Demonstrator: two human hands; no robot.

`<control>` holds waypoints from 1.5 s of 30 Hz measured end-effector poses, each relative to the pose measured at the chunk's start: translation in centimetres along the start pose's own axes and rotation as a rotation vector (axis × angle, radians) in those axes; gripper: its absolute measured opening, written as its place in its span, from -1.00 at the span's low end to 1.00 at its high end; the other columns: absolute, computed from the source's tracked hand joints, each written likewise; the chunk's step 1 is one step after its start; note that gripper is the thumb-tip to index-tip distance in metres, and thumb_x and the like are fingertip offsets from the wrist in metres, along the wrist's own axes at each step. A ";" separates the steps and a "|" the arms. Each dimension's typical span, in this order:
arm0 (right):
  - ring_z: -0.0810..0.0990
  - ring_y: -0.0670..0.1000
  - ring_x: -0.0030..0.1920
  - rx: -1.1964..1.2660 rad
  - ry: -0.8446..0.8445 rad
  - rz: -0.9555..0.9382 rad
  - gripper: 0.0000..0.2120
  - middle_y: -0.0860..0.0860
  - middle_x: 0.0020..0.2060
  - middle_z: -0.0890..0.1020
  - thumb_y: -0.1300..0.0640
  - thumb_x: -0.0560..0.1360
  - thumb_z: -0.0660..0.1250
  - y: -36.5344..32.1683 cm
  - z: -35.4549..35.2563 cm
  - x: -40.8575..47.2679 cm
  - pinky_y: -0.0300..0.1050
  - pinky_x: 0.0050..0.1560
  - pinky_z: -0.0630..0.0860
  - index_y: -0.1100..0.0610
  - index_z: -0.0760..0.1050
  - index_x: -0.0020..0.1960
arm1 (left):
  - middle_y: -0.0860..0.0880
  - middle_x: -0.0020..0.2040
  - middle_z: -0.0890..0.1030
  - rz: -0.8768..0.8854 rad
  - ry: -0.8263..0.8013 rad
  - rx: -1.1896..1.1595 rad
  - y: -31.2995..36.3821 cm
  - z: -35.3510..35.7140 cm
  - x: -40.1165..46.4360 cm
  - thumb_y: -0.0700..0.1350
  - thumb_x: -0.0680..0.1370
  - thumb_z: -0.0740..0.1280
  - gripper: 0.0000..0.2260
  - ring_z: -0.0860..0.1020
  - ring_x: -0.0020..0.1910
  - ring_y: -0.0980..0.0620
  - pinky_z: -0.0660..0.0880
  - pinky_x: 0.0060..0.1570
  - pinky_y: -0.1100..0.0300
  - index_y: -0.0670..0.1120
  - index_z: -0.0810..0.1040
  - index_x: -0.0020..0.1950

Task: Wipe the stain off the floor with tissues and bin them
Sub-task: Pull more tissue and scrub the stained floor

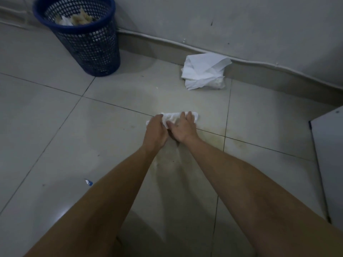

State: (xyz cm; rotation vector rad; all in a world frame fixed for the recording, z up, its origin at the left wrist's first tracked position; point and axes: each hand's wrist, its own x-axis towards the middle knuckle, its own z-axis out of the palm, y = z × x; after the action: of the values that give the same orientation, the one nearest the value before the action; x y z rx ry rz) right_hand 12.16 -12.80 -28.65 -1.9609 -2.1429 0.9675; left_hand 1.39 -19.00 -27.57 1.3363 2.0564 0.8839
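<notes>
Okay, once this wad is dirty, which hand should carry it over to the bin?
Probably the left hand. It already grips the tissue wad at its left end, and the blue bin stands up-left, on that side. The right hand presses on the wad's right part, farther from the bin.

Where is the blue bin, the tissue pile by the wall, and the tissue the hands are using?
blue bin point(87, 51): head view, on its mesh side wall.
tissue pile point(203, 70): head view, middle of the white heap.
tissue under the hands point(172, 115): head view, on the bunched part showing between the hands.
</notes>
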 end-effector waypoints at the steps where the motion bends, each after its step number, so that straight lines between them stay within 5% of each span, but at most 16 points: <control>1: -0.15 0.18 0.57 -0.024 -0.006 0.020 -0.06 0.21 0.57 -0.11 -0.34 0.47 0.21 -0.1 0.3 -0.2 0.07 0.53 -0.04 0.20 -0.07 0.58 | -0.21 0.28 0.50 -0.008 0.028 -0.013 0.1 -0.5 0.0 -0.20 0.58 0.20 -0.69 0.45 0.27 -0.14 0.30 0.23 0.20 -0.24 0.43 0.32; 9: -0.26 0.21 0.55 -0.106 -0.002 0.063 0.23 0.24 0.55 -0.20 -0.48 0.27 0.32 -1.1 2.0 -0.4 0.10 0.53 -0.17 0.22 -0.19 0.57 | -0.21 0.28 0.49 0.031 0.036 0.142 -3.6 -3.3 2.4 -0.24 0.51 0.28 -0.63 0.43 0.28 -0.18 0.34 0.29 0.03 -0.21 0.44 0.33; 13: -0.21 0.18 0.56 -0.122 0.012 0.009 0.07 0.21 0.56 -0.17 -0.37 0.42 0.28 -1.6 2.8 -0.3 0.09 0.54 -0.12 0.28 -0.15 0.56 | -0.34 0.27 0.49 0.162 0.002 0.368 -6.9 -4.2 3.5 -0.28 0.46 0.23 -0.61 0.42 0.29 -0.31 0.27 0.34 -0.04 -0.33 0.45 0.28; 17: -0.16 0.17 0.57 -0.096 0.036 0.023 -0.16 0.22 0.57 -0.11 -0.18 0.58 0.18 -2.4 3.4 0.0 0.06 0.55 -0.13 0.34 -0.11 0.55 | -0.28 0.50 0.21 0.082 -0.016 0.551 -8.2 -5.5 3.9 -0.28 0.55 0.09 -0.55 0.11 0.48 -0.34 0.10 0.43 -0.17 -0.22 0.25 0.46; 21: -0.05 0.17 0.56 -0.115 0.061 -0.007 -0.47 0.22 0.56 0.02 0.09 0.66 0.07 -2.5 3.2 0.6 0.01 0.51 -0.04 0.32 0.06 0.54 | -0.34 0.48 0.16 0.075 -0.078 0.628 -9.7 -6.2 3.4 -0.20 0.56 0.10 -0.50 0.12 0.40 -0.44 0.18 0.34 -0.28 -0.23 0.14 0.50; 26: 0.03 0.17 0.55 -0.104 0.051 -0.031 -0.49 0.23 0.54 0.10 0.11 0.64 0.11 -2.5 2.2 1.0 0.01 0.49 0.09 0.33 0.13 0.51 | -0.29 0.51 0.13 0.019 -0.098 0.608 -9.4 -6.3 3.7 -0.15 0.59 0.08 -0.52 0.09 0.45 -0.39 0.13 0.40 -0.22 -0.17 0.12 0.51; 31: -0.12 0.14 0.57 -0.086 0.114 0.066 -0.33 0.21 0.57 -0.03 -0.07 0.64 0.06 -2.6 2.6 0.5 0.05 0.53 -0.08 0.33 -0.04 0.55 | -0.22 0.43 0.31 0.070 -0.083 0.606 -10.8 -7.0 4.3 -0.02 0.61 -0.06 -0.54 0.29 0.35 -0.30 0.31 0.33 -0.11 -0.16 0.21 0.47; 35: -0.01 0.21 0.55 -0.184 0.158 0.035 -0.44 0.24 0.54 0.09 -0.01 0.65 0.02 -2.6 3.9 1.0 0.04 0.49 0.01 0.31 0.12 0.53 | -0.20 0.47 0.32 0.075 -0.024 0.538 -10.9 -7.4 4.1 -0.23 0.54 0.19 -0.51 0.27 0.43 -0.25 0.24 0.42 -0.07 -0.21 0.25 0.48; 42: 0.06 0.17 0.55 -0.249 0.163 -0.102 -0.52 0.24 0.52 0.15 0.20 0.62 -0.01 -3.7 4.5 1.2 0.01 0.49 0.02 0.34 0.11 0.51 | -0.20 0.49 0.30 0.177 -0.002 0.518 -11.9 -8.0 3.8 -0.30 0.53 0.12 -0.51 0.25 0.47 -0.22 0.16 0.47 -0.01 -0.21 0.29 0.48; 45: 0.11 0.17 0.53 -0.322 0.135 -0.237 -0.34 0.24 0.48 0.25 0.13 0.49 -0.28 -3.1 6.2 1.4 0.03 0.50 -0.01 0.30 0.23 0.48 | -0.25 0.47 0.31 0.206 0.004 0.529 -11.7 -7.6 3.6 -0.33 0.53 0.12 -0.53 0.27 0.45 -0.27 0.17 0.47 -0.04 -0.26 0.31 0.46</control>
State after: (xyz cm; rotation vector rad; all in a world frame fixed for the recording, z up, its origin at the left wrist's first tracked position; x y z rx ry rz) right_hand 6.41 -13.84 -32.54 -1.7704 -2.5025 0.4632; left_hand -12.31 -20.95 -31.83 1.8439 2.2783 0.4255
